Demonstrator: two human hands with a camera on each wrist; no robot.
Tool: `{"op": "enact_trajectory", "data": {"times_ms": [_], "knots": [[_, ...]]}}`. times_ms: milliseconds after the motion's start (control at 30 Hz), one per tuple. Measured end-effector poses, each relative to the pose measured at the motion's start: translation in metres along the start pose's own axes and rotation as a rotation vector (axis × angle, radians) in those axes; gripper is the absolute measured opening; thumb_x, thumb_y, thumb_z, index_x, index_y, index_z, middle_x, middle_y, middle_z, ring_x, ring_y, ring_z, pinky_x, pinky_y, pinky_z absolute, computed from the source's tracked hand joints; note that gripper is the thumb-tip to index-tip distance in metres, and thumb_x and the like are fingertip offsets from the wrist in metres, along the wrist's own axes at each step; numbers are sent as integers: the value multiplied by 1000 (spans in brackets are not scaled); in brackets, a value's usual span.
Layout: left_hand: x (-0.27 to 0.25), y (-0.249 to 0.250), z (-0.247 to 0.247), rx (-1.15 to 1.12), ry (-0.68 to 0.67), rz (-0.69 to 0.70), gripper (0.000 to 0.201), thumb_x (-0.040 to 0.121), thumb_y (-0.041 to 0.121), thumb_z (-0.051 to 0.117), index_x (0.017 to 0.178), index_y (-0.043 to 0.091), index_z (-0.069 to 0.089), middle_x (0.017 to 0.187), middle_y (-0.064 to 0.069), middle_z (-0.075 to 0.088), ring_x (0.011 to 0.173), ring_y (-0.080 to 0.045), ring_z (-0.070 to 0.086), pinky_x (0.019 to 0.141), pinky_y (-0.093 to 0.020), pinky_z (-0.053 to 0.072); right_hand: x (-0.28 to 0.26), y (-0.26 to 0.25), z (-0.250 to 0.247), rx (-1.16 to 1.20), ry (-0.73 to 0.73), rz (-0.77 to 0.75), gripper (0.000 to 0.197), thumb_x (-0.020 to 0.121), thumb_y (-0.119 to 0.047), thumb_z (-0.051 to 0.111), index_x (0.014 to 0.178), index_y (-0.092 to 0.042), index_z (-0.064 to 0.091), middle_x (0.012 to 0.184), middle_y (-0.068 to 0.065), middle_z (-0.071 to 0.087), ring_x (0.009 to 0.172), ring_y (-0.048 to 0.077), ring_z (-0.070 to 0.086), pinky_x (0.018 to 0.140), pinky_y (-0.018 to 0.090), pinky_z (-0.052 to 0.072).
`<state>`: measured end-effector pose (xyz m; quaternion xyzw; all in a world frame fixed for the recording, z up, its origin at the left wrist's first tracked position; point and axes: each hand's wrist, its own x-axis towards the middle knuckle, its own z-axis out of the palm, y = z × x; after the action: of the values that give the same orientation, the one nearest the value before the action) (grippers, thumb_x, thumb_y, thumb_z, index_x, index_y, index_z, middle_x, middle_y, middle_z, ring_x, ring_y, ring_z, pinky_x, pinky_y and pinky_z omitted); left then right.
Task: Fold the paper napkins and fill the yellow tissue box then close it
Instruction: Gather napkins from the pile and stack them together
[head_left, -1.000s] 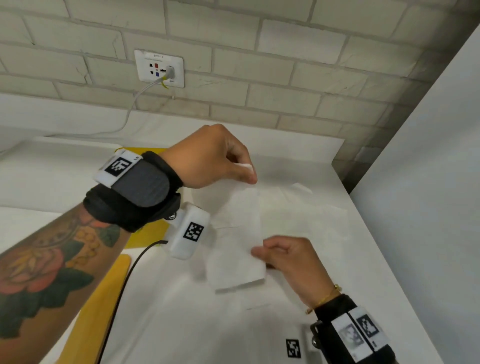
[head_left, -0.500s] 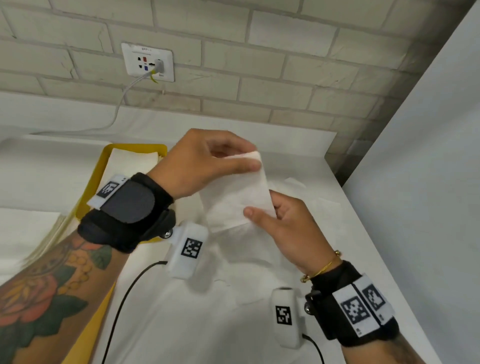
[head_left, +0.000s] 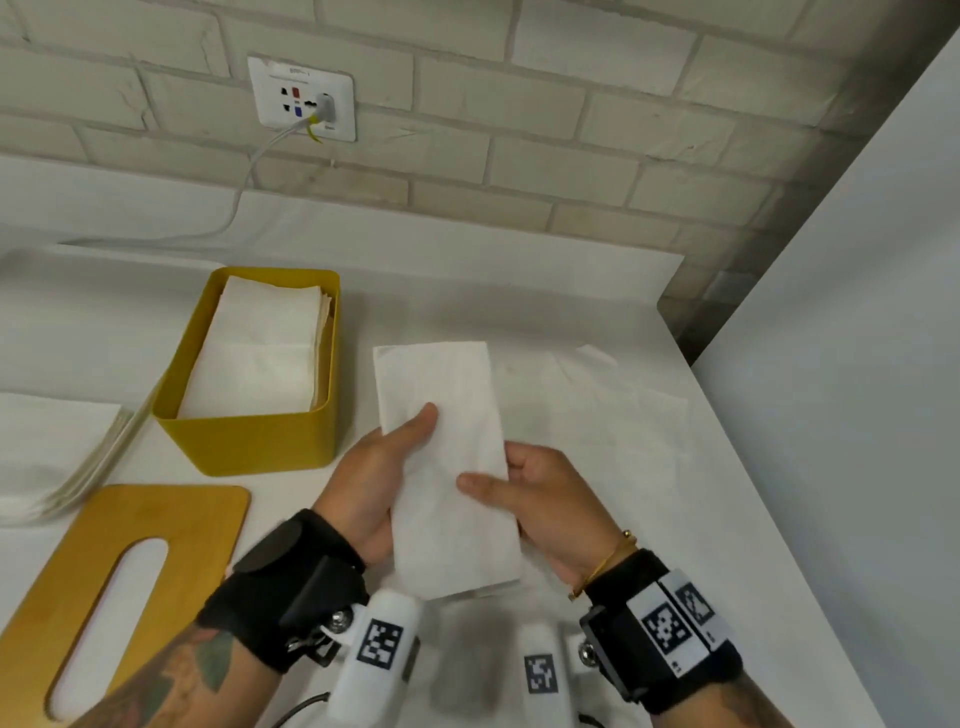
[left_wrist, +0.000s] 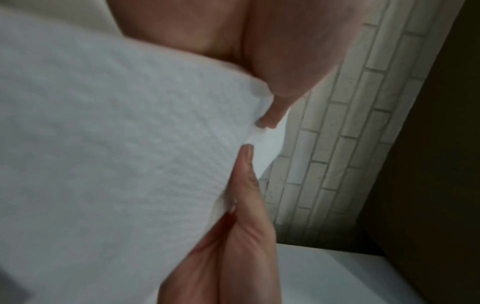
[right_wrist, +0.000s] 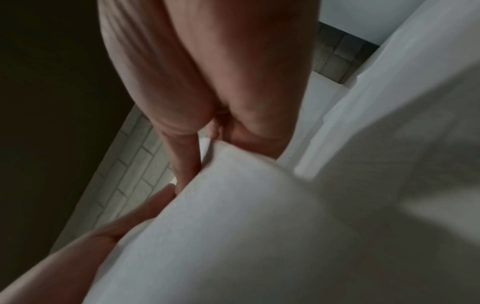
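Observation:
A folded white paper napkin (head_left: 447, 457) is held flat above the white table, between both hands. My left hand (head_left: 382, 470) grips its left edge with the thumb on top and fingers underneath. My right hand (head_left: 524, 496) grips its right edge the same way. In the left wrist view the napkin (left_wrist: 116, 164) fills the picture, pinched between thumb and fingers. The right wrist view shows the napkin (right_wrist: 259, 236) under my thumb. The yellow tissue box (head_left: 249, 441) stands open to the left, filled with folded napkins (head_left: 260, 353). Its yellow slotted lid (head_left: 197, 525) lies flat in front of it.
A stack of unfolded napkins (head_left: 57, 447) lies at the far left. An unfolded napkin (head_left: 613, 415) is spread on the table under my hands. A brick wall with a socket (head_left: 302, 98) and cable is behind. A white panel (head_left: 857, 364) bounds the table's right edge.
The napkin has been folded to a narrow rectangle and brought down and toward me. Both hands have turned thumbs-up and now hold its long edges. The head view has tilted down.

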<state>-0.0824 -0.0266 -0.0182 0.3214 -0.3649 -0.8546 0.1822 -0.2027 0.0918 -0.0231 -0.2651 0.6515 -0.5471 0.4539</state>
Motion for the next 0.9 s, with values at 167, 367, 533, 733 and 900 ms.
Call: {"op": "enact_trajectory", "data": {"times_ms": [167,367,533,733,900], "knots": [[1,1,-15,-56,45,9,33,95,28,60,120,8,68,110,-15,76,92,-29,75,83,-44,57,-26,10,-27,-200,-247,205,6,94,-3,68,96,-2,63,92,15,77,85,28,77,70,29,61],[1,0,-25,-77,64,38,35,95,28,61,126,14,66,117,-12,75,102,-30,74,91,-49,53,-6,-19,-106,-305,293,97,9,95,-10,67,99,-4,72,97,16,77,83,27,75,73,34,59],[0,-3,-24,-81,56,61,28,98,26,58,123,17,66,115,-10,76,99,-27,75,84,-46,60,27,-19,-137,-376,505,237,13,92,-21,69,95,-8,71,97,8,77,80,21,72,73,30,56],[-4,-7,-30,-100,76,59,30,98,27,57,126,18,65,117,-10,75,102,-28,74,84,-48,61,43,-12,-124,-458,501,313,26,90,-34,74,81,-12,64,69,2,56,56,15,46,53,22,36],[-8,-8,-34,-101,91,51,29,98,28,57,122,16,67,116,-11,75,102,-28,74,95,-49,52,46,-6,-124,-385,626,56,6,89,-24,75,91,-18,76,83,-3,69,83,19,61,79,33,52]]}}
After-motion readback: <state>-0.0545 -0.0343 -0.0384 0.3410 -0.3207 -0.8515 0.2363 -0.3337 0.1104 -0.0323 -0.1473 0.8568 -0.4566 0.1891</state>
